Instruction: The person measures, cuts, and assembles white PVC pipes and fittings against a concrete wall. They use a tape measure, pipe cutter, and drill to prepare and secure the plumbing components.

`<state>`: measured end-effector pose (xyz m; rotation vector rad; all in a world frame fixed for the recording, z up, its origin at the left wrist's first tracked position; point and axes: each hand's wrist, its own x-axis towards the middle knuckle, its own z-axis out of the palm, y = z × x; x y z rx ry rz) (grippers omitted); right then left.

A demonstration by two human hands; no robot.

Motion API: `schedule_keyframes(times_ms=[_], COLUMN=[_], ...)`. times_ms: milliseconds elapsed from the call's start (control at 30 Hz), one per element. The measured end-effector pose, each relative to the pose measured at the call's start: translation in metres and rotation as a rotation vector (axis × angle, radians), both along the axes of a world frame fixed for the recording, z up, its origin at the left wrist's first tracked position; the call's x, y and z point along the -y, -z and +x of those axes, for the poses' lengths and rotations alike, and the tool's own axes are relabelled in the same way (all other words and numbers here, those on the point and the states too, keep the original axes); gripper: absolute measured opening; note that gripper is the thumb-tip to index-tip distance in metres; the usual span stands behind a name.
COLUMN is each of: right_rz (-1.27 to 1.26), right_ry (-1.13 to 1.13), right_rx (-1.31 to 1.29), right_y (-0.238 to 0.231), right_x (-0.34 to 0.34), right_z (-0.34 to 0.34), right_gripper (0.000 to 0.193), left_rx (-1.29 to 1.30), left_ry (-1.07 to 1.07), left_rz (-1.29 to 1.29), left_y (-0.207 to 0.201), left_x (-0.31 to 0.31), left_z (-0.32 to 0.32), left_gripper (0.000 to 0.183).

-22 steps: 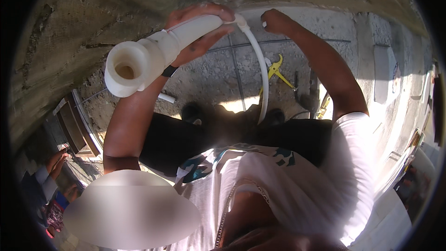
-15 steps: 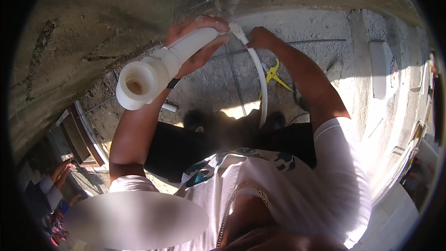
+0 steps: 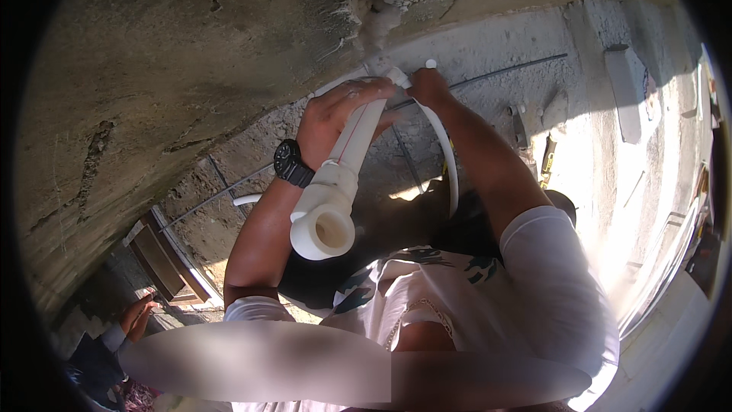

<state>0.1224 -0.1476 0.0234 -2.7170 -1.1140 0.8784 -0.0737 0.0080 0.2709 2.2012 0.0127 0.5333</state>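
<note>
My left hand (image 3: 339, 114) wraps around a thick white plastic pipe (image 3: 358, 137) with a red line along it. The pipe's wide, hollow fitting (image 3: 324, 214) points back toward my body, beside my left forearm. At the pipe's far end, close to the wall, a small white fitting (image 3: 396, 76) shows between my hands. My right hand (image 3: 429, 88) is closed beside it, gripping a thin white pipe (image 3: 448, 149) that curves down toward my legs. A white tip (image 3: 431, 64) sticks out above that hand. My fingers hide where the parts meet.
A rough concrete wall (image 3: 191, 69) with a broken groove (image 3: 372, 23) rises in front. Steel bars (image 3: 511, 70) cross the rubble ground. A yellow-and-black tool (image 3: 547, 160) lies right of my right arm. At the left are a wooden frame (image 3: 156, 263) and another person's arm (image 3: 136, 319).
The thick pipe's wide end has swung right and closer to my body. My left hand has shifted right and slightly nearer. The yellow hand tool between my arms no longer shows.
</note>
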Motion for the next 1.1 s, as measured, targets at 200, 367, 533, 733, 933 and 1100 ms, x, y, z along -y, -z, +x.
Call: schedule_keyframes(times_ms=[200, 367, 533, 733, 933, 1100], right_rz=[0.024, -0.013, -0.040, -0.052, -0.056, -0.020], right_ry=[0.152, 0.247, 0.260, 0.315, 0.327, 0.331], right_rx=[-0.048, -0.029, -0.003, 0.072, 0.118, 0.110], right_y=[-0.007, -0.013, -0.021, -0.015, -0.014, -0.014], right_x=[-0.001, -0.004, -0.008, -0.014, -0.013, -0.013], right_z=[-0.012, -0.022, -0.028, -0.033, -0.038, -0.041], right_gripper=[0.027, 0.022, 0.021, 0.021, 0.019, 0.018], left_rx=[-0.032, -0.212, -0.096, -0.096, -0.092, -0.120], left_ry=[0.082, 0.246, 0.411, 0.474, 0.425, 0.397], left_rz=[0.021, -0.123, -0.123, -0.169, -0.202, -0.214], left_y=[-0.014, -0.024, -0.037, -0.038, -0.033, -0.036], left_x=[-0.012, -0.033, -0.046, -0.049, -0.044, -0.043], left_z=[0.005, 0.006, 0.004, 0.009, 0.009, 0.004], left_gripper=[0.055, 0.059, 0.058, 0.048, 0.049, 0.055])
